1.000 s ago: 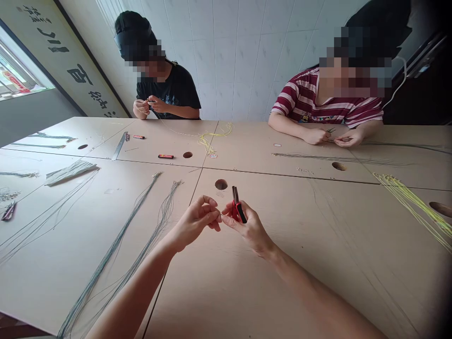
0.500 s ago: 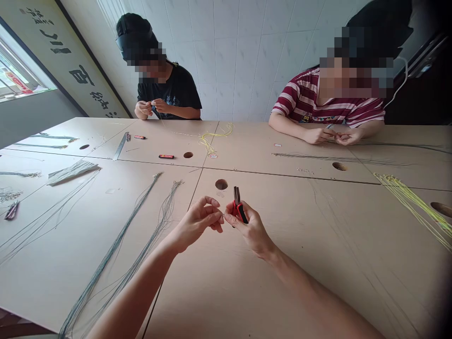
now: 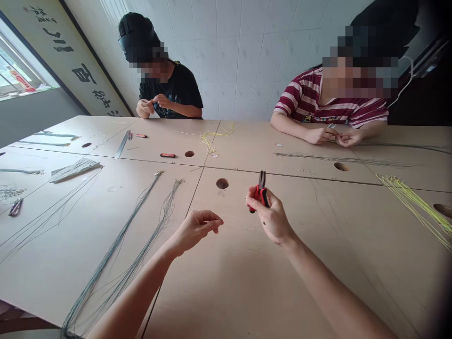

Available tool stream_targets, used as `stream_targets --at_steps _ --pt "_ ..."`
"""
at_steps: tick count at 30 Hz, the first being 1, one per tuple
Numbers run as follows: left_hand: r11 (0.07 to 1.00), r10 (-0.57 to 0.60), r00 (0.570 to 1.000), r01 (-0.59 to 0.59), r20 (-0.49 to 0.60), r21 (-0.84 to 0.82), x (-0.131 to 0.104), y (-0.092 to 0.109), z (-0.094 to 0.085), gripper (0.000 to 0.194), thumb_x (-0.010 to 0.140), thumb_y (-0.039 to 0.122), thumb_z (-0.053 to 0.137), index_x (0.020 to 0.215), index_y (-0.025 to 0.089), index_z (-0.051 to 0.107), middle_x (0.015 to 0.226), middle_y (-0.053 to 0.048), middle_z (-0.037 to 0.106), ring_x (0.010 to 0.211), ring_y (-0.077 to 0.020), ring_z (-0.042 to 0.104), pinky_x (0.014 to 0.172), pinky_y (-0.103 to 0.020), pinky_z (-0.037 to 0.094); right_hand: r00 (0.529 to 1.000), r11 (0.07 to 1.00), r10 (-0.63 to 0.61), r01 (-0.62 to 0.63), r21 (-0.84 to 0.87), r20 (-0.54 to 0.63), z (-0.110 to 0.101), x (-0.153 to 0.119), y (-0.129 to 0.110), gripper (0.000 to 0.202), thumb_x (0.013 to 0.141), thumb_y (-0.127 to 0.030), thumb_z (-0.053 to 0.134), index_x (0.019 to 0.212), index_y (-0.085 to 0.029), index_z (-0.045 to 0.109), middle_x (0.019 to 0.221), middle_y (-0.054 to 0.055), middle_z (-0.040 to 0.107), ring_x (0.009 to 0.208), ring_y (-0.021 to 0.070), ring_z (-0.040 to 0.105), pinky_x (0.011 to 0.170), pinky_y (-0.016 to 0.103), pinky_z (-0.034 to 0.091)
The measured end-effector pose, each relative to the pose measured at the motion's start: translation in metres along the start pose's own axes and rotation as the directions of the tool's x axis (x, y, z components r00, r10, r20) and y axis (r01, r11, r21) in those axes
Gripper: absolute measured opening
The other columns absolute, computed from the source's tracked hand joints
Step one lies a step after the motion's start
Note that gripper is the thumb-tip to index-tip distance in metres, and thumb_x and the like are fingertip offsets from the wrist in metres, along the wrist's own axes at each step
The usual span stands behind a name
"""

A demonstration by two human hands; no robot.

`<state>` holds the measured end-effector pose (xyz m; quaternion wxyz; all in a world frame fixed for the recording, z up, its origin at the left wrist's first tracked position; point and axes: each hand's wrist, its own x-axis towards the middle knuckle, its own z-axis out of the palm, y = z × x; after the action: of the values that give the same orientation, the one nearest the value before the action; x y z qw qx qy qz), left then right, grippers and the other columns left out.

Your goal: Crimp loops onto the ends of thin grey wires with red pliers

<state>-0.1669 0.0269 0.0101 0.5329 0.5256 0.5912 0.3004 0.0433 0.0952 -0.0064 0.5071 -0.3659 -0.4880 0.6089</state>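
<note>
My right hand (image 3: 273,219) is wrapped round small red-and-black pliers (image 3: 262,193), their dark jaws pointing up and away from me. My left hand (image 3: 199,230) hovers above the table with thumb and fingertips pinched together; whatever sits in that pinch is too small to make out. A gap of bare tabletop lies between the two hands. Left of my left hand, two bundles of grey-green cords (image 3: 132,226) stretch toward me, with small metal ends at their far tips.
Yellow cords (image 3: 416,205) lie at the right, and a yellow tangle (image 3: 215,139) farther back. Table holes (image 3: 222,183) open beyond my hands. Two people sit across, hands busy. A red-and-black lighter-like stick (image 3: 167,155), a ruler (image 3: 122,144) and a folded cloth-like strip (image 3: 76,169) lie left.
My hands have parted. The right one has moved right and slightly up with the pliers, while the left stays near its place, its fingers drawn closer together.
</note>
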Motion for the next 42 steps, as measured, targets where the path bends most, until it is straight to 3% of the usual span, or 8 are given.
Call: stream_targets --at_steps 9,15,24,27,31,33,36,42 --pt "0.989 -0.121 0.977 0.135 -0.176 0.067 -0.002 -0.052 -0.032 0.034 0.078 0.052 0.063 0.080 0.019 0.069 0.070 -0.001 0.060 0.050 -0.0098 0.032 0.048 -0.025 0.023 0.971 0.991 -0.115 0.127 0.043 -0.209 -0.042 0.022 -0.030 0.026 0.064 -0.029 0.081 0.084 -0.022 0.066 0.079 -0.002 0.057 0.070 0.0126 0.055 0.065 0.030 0.043" --pt "0.982 -0.157 0.967 0.175 -0.200 0.073 -0.022 -0.058 -0.053 0.036 0.078 0.054 0.063 0.077 0.018 0.065 0.069 0.001 0.056 0.051 -0.0090 0.030 0.050 -0.024 0.022 0.901 0.956 -0.270 0.292 0.016 -0.339 -0.085 0.032 -0.059 0.027 0.059 -0.024 0.083 0.082 -0.024 0.068 0.073 -0.003 0.058 0.066 0.0128 0.055 0.066 0.033 0.047" --pt "0.947 -0.243 0.940 0.283 -0.239 0.154 -0.058 -0.062 -0.081 0.040 0.079 0.056 0.062 0.084 0.017 0.066 0.071 0.001 0.058 0.054 -0.0083 0.031 0.054 -0.024 0.028 0.815 0.893 -0.449 0.413 -0.178 -0.366 -0.126 0.012 -0.106 0.017 0.080 -0.021 0.070 0.085 -0.037 0.068 0.080 -0.005 0.061 0.085 0.0208 0.060 0.070 0.043 0.049" --pt "0.909 -0.280 0.950 0.309 -0.139 0.281 -0.074 -0.055 -0.078 0.039 0.081 0.055 0.059 0.081 0.017 0.068 0.069 0.000 0.061 0.053 -0.0095 0.036 0.050 -0.023 0.027 0.802 0.877 -0.480 0.440 -0.193 -0.355 -0.125 0.006 -0.113 0.019 0.083 -0.020 0.067 0.087 -0.038 0.068 0.086 -0.007 0.063 0.091 0.0218 0.059 0.072 0.043 0.048" --pt "0.859 -0.388 0.893 0.259 0.230 0.441 -0.095 -0.028 -0.056 0.030 0.081 0.048 0.062 0.095 0.024 0.074 0.083 -0.003 0.072 0.069 -0.0183 0.062 0.062 -0.027 0.045 0.810 0.890 -0.454 0.434 -0.141 -0.371 -0.112 0.006 -0.112 0.016 0.080 -0.019 0.069 0.085 -0.034 0.068 0.082 -0.004 0.058 0.078 0.0173 0.054 0.075 0.038 0.046" --pt "0.846 -0.310 0.929 0.172 0.203 0.505 -0.097 -0.010 -0.045 0.036 0.078 0.048 0.067 0.110 0.031 0.071 0.104 -0.003 0.073 0.093 -0.0240 0.065 0.077 -0.030 0.049 0.841 0.908 -0.418 0.387 -0.158 -0.343 -0.102 0.007 -0.109 0.015 0.076 -0.021 0.073 0.086 -0.031 0.068 0.081 -0.003 0.056 0.074 0.0147 0.053 0.075 0.035 0.045" --pt "0.818 0.044 0.996 -0.081 0.079 0.569 -0.080 0.025 -0.033 0.035 0.086 0.047 0.061 0.118 0.034 0.066 0.126 -0.002 0.064 0.114 -0.0248 0.058 0.094 -0.035 0.046 0.907 0.928 -0.337 0.276 -0.251 -0.251 -0.087 0.007 -0.104 0.020 0.068 -0.024 0.080 0.085 -0.023 0.069 0.082 -0.001 0.061 0.072 0.0134 0.054 0.069 0.031 0.043" --pt "0.693 0.582 0.812 -0.467 -0.044 0.549 -0.011 0.111 0.005 0.020 0.092 0.040 0.055 0.099 0.027 0.069 0.110 -0.002 0.069 0.110 -0.0214 0.057 0.094 -0.035 0.045 0.977 0.856 -0.211 0.198 -0.477 0.027 -0.051 0.004 -0.110 0.020 0.076 -0.033 0.074 0.091 -0.022 0.067 0.085 0.001 0.064 0.080 0.0153 0.061 0.075 0.029 0.051"
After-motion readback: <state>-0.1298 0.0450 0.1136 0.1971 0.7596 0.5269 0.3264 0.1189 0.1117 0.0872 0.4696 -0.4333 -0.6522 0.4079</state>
